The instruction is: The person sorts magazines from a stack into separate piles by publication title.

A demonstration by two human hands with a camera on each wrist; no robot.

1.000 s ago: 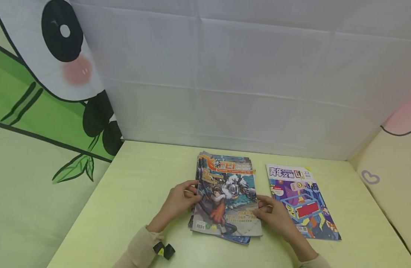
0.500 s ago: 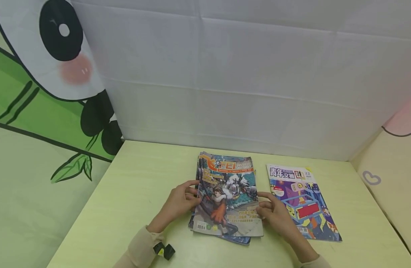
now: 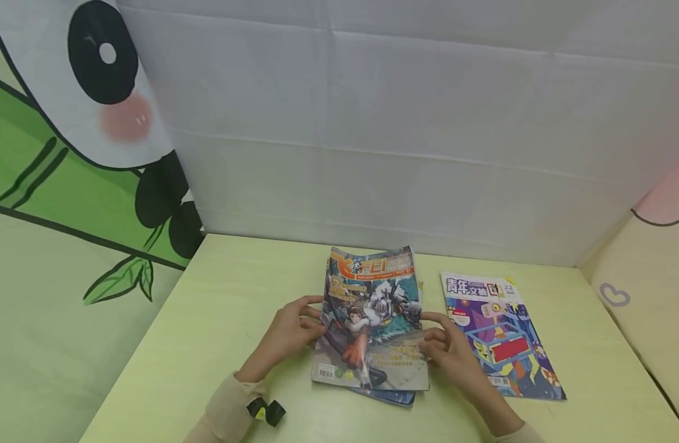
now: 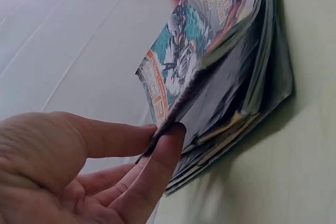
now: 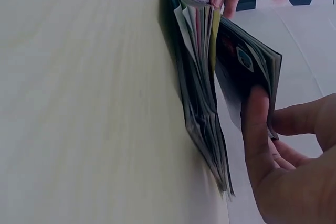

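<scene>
A comic-style magazine (image 3: 367, 326) with an orange title lies over a stack of magazines (image 3: 386, 397) in the head view. My left hand (image 3: 288, 332) pinches its left edge between thumb and fingers; the left wrist view shows the thumb on the cover and a finger underneath. On the opposite edge, my right hand (image 3: 452, 351) pinches it the same way. In the right wrist view the held magazine (image 5: 257, 56) is raised and tilted, with a gap above the stack (image 5: 202, 77). Its top edge bows upward at the corners.
To the right, a purple magazine (image 3: 502, 344) lies flat on the pale yellow table (image 3: 234, 283). A white cloth wall (image 3: 373, 135) closes off the back, and a panda-painted panel (image 3: 112, 123) stands at the left. A small black-and-yellow object (image 3: 266, 411) is at the left cuff.
Both hands have shifted the top magazine slightly left and lifted it from the stack, so its top edge now curves. The purple magazine stays in place.
</scene>
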